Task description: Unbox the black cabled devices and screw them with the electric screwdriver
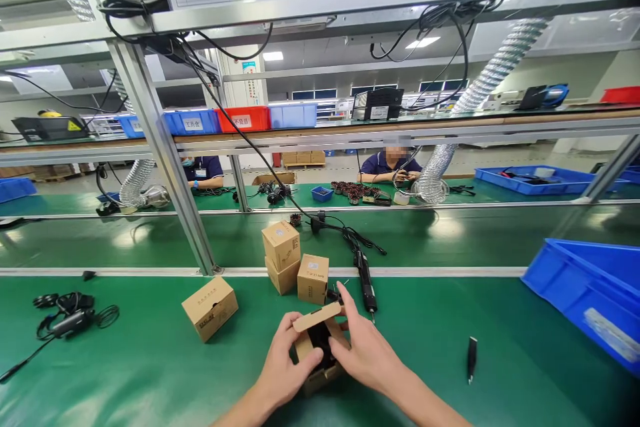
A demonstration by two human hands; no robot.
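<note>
A small cardboard box [317, 315] stands on the green bench between my hands, its lid flap raised. Inside it shows a black item [319, 335], whose kind I cannot make out. My left hand [284, 361] is closed around the box's left side, the thumb over the opening. Gripping the right side is my right hand [367, 350], its thumb at the black item and its index finger stretched up past the flap. My palms and fingers hide much of the box's sides.
Closed cardboard boxes stand behind, two of them stacked [281, 247], with another box [210, 307] to the left. A black electric screwdriver [367, 283], tweezers [471, 357], a cabled black device [73, 323] and a blue bin [585, 300] surround me. Two people sit across the bench.
</note>
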